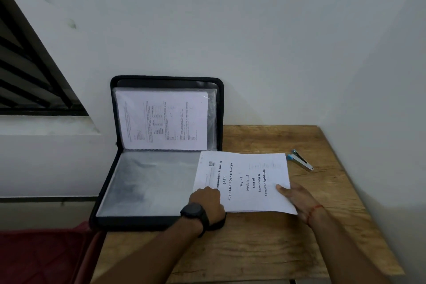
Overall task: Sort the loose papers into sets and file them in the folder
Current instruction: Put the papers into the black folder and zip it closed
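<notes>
A black zip folder (105, 193) lies open, its upper half leaning on the wall with a printed sheet (161, 120) in a clear sleeve. The lower half shows an empty clear sleeve (147, 182). A set of white printed papers (244, 180) lies partly over the folder's right edge and partly on the table. My left hand (207, 200), with a black watch on the wrist, rests on the set's left edge at the sleeve. My right hand (297, 198) grips the set's lower right corner, thumb on top.
The wooden table (253, 249) stands in a corner with white walls behind and to the right. A blue and silver stapler (299, 159) lies at the back right. A dark window grille (27, 76) is at the left, a red surface (41, 258) below it.
</notes>
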